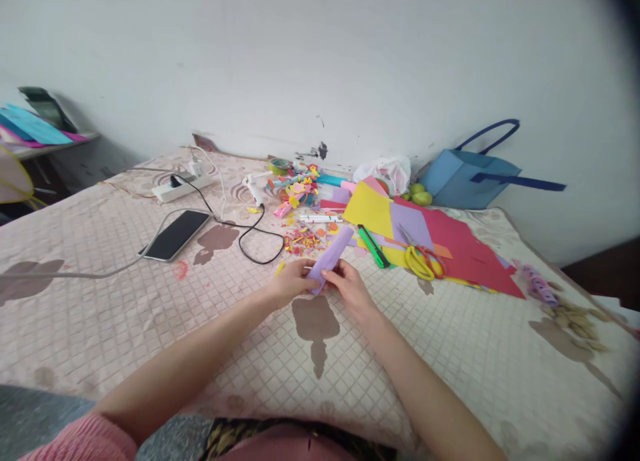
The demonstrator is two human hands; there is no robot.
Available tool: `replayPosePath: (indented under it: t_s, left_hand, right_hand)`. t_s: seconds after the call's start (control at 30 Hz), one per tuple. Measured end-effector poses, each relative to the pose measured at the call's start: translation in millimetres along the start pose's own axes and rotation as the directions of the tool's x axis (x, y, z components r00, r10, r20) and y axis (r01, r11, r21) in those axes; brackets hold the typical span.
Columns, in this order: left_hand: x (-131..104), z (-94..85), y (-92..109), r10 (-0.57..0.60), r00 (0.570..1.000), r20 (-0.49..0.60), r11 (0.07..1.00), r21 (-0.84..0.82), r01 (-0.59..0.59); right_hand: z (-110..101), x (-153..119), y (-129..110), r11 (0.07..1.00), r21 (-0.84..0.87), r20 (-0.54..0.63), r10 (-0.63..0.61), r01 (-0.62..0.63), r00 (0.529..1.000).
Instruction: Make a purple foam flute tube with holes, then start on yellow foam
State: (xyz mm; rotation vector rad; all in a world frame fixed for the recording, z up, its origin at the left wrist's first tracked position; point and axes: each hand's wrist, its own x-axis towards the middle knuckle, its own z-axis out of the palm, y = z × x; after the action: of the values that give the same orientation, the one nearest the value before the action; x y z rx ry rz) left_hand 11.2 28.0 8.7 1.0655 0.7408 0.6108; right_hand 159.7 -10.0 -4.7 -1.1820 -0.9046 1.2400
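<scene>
Just toward six o'clock from view centre, I logged left hand (293, 281) and right hand (350, 286) together, both clamped on a lilac paper strip (333, 253). Blue bag (450, 179) stood at two o'clock, white plastic bag (399, 171) at one; contents I couldn't tell.

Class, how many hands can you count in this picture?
2: the left hand and the right hand, both holding the purple paper, which hides some fingers.

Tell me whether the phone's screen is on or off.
Off, it seems: the phone lies face up on the tablecloth, its screen black with nothing lit. Whether it is powered down, I cannot tell.
</scene>
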Motion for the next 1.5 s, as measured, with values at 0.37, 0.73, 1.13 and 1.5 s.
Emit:
replayPosePath:
  t_s: [0.37,0.73,1.13,1.5]
  left_hand:
    - [-6,1.7,3,0.006,1.0,0.022,1.0,0.027,-0.006]
    - [-7,2.1,0,-0.003,0.998,0.058,0.999,0.04,0.001]
    - [-6,3.3,-1,-0.018,0.999,0.037,0.997,0.08,0.015]
    - [0,5.2,-8,0.032,0.995,-0.092,0.995,0.096,-0.023]
  right_hand:
    - [-7,4,-6,1.0,-0.012,0.054,0.017,-0.017,0.998]
    - [-11,6,-6,0.999,-0.048,-0.055,-0.009,0.007,0.998]
    - [-8,6,0,0.996,-0.078,-0.086,-0.05,0.044,0.995]
    - [0,2,-2,0.997,-0.052,-0.038,-0.059,0.057,0.998]
